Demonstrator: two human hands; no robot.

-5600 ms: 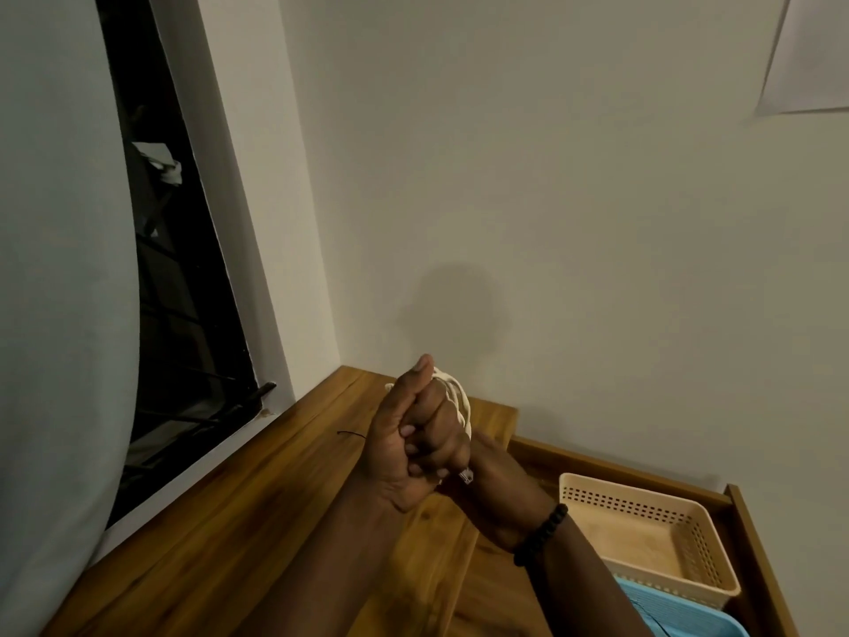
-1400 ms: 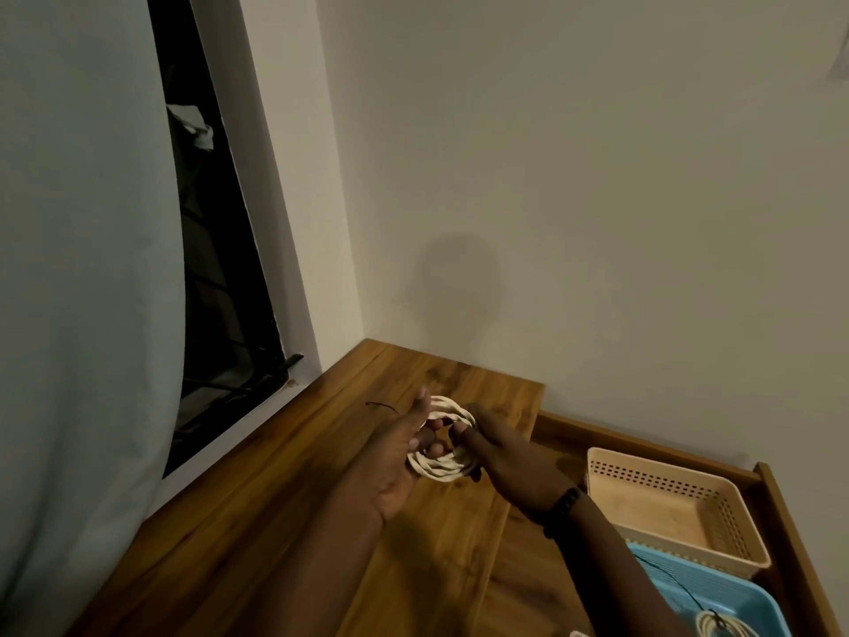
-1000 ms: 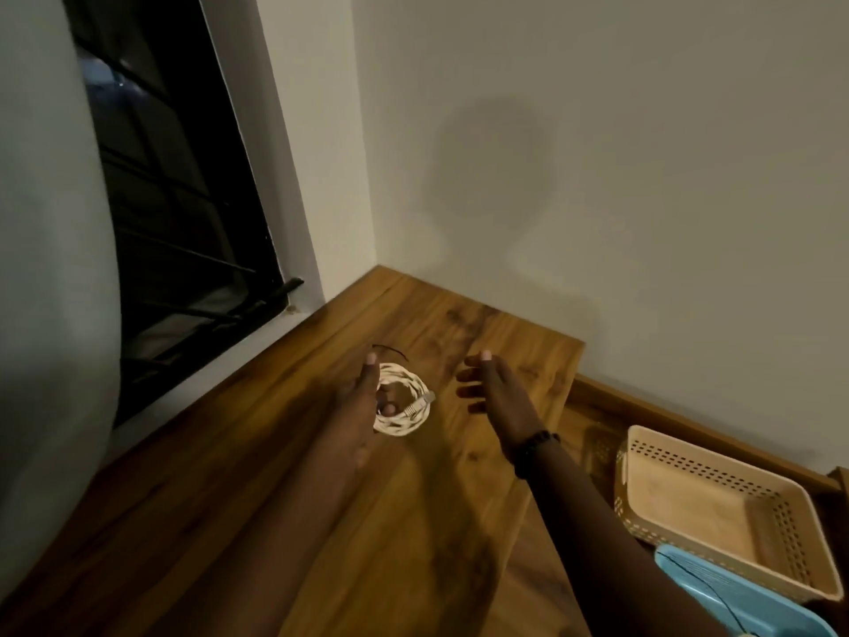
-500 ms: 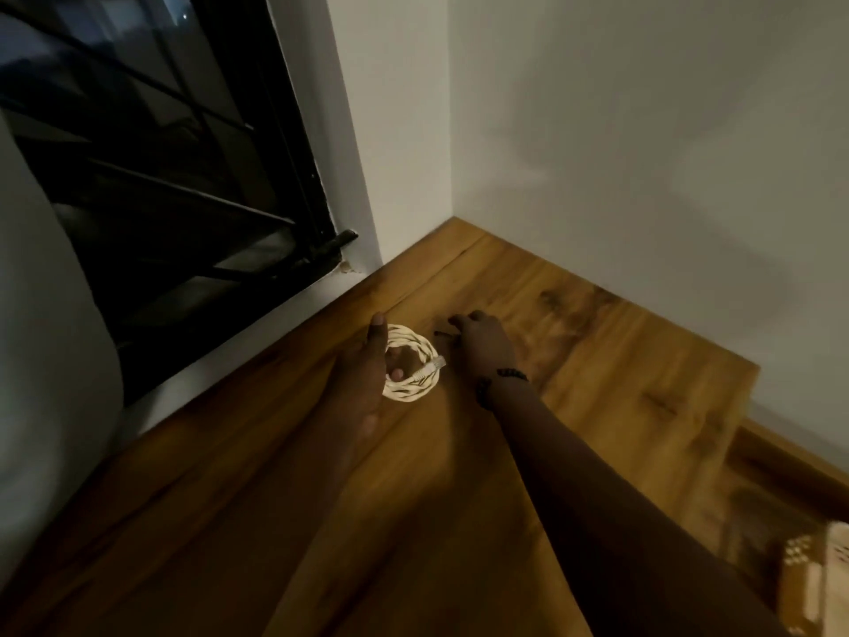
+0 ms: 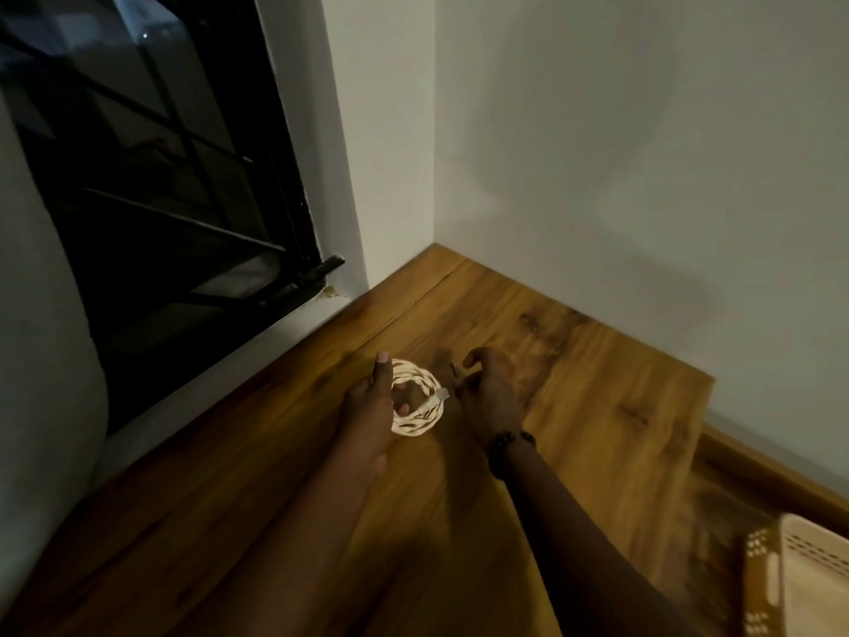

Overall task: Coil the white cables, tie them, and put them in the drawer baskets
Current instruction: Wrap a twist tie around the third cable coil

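Left hand holds the coiled white cable on the worktop; right hand pinches a black tie beside it.

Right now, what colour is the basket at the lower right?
Beige, with perforated sides, basket, head view.

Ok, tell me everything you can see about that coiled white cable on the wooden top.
The white cable is wound into a small round coil with twisted-looking strands, lying flat on the wooden top near the window corner. A pale plug end lies across its right side. The left hand holds it, thumb along the left rim, fingers reaching into the middle. The right hand is just beside it; contact is unclear.
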